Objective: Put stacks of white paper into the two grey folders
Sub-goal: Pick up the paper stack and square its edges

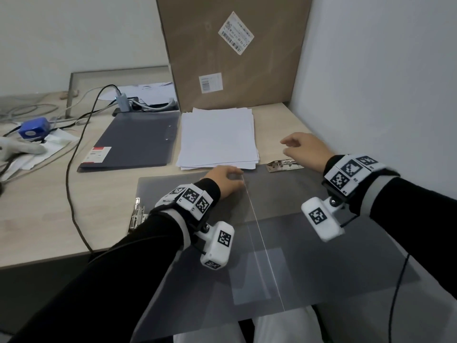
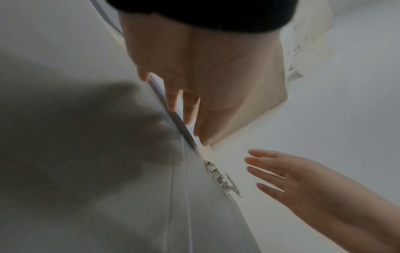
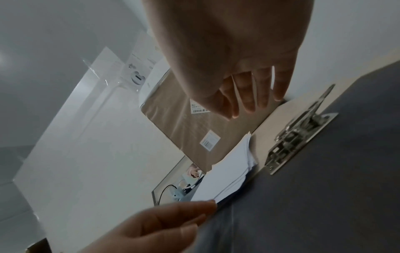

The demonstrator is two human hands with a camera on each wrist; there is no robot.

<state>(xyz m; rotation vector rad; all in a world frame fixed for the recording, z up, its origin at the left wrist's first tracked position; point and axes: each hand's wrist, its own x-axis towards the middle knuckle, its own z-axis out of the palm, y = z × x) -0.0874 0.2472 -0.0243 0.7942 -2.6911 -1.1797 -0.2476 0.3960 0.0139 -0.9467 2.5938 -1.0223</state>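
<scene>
A translucent grey folder lies open on the desk in front of me, with a metal clip at its far right edge. My left hand pinches the folder's far edge near the spine, thumb on top, just short of the stack of white paper. My right hand hovers with loose fingers over the bare desk beyond the clip and holds nothing. A second, darker grey folder lies closed to the left of the paper. The right wrist view shows the clip and the paper.
A tall cardboard box leans against the wall behind the paper. A white wall closes the right side. Black cable, a blue device and crumpled paper lie at the left. A second metal clip sits at the open folder's left edge.
</scene>
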